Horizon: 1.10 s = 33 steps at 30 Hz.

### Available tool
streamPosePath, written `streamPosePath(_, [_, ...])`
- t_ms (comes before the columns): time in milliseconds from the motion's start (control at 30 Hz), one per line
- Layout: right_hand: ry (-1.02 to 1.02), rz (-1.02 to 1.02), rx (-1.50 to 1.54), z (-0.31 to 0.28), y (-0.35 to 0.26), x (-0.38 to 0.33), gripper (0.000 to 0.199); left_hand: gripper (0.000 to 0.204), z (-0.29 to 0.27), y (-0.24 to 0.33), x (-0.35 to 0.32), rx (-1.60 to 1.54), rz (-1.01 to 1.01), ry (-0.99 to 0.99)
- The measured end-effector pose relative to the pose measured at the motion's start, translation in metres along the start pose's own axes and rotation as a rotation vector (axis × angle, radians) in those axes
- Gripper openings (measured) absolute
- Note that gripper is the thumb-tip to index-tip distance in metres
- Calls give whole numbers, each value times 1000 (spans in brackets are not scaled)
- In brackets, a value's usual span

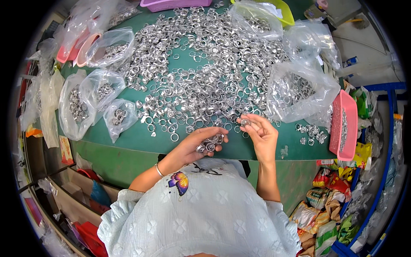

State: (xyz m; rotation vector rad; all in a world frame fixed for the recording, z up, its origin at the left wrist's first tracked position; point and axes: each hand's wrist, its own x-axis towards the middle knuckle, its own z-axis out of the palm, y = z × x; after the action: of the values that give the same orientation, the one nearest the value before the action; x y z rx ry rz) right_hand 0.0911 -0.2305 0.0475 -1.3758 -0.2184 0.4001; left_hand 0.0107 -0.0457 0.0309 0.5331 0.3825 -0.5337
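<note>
While a broad heap of loose silver rings [201, 73] covers the far and middle part of the green table [141, 139], the left hand [201, 143] sits cupped at the near edge, fingers curled around a small clutch of rings [209, 145]. Just to its right, the right hand [261, 132] pinches a single ring [245, 122] narrowly between thumb and fingertips, held just above the near fringe of the heap.

Containers ring the pile. On the left, three clear plastic bags [92, 100] lie side by side, each partly filled with rings, and a fourth bag [112, 47] lies farther back, also holding rings. Beside that one, at the far left, pink trays [79, 47] lie under more plastic; their contents are hard to tell. On the right, a large clear bag [297, 90] slumps open with rings inside, and a pink basket [344, 126] at the table's right edge holds a thin strip of rings. At the far edge stand a purple tray [171, 4] and a yellow-green bin [282, 10] with a clear bag tucked in it. A few stray rings [310, 130] lie between the large bag and the pink basket.
</note>
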Motion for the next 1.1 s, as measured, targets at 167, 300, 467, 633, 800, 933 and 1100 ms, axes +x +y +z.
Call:
streamPosePath(167, [3, 165, 16, -3, 8, 6, 21, 33, -8, 0, -1, -39, 7, -13])
streamPosePath(300, [-195, 301, 3, -4, 11, 11, 19, 33, -12, 2, -3, -43, 4, -22])
streamPosePath(467, [-123, 342, 261, -6, 0, 23, 18, 32, -17, 4, -13, -37, 12, -17])
streamPosePath(633, [8, 203, 14, -23, -18, 29, 19, 32, -21, 4, -13, -67, 32, -64])
streamPosePath(800, [-85, 218, 139, -21, -33, 47, 22, 32, -24, 3, -12, -21, 32, -73])
streamPosePath(933, [-2, -38, 16, -7, -71, 104, 26, 31, -25, 5, -13, 35, 12, -34])
streamPosePath(1100, [193, -320, -347, -13, -79, 218, 34, 31, -25, 6, -9, 43, 23, -52])
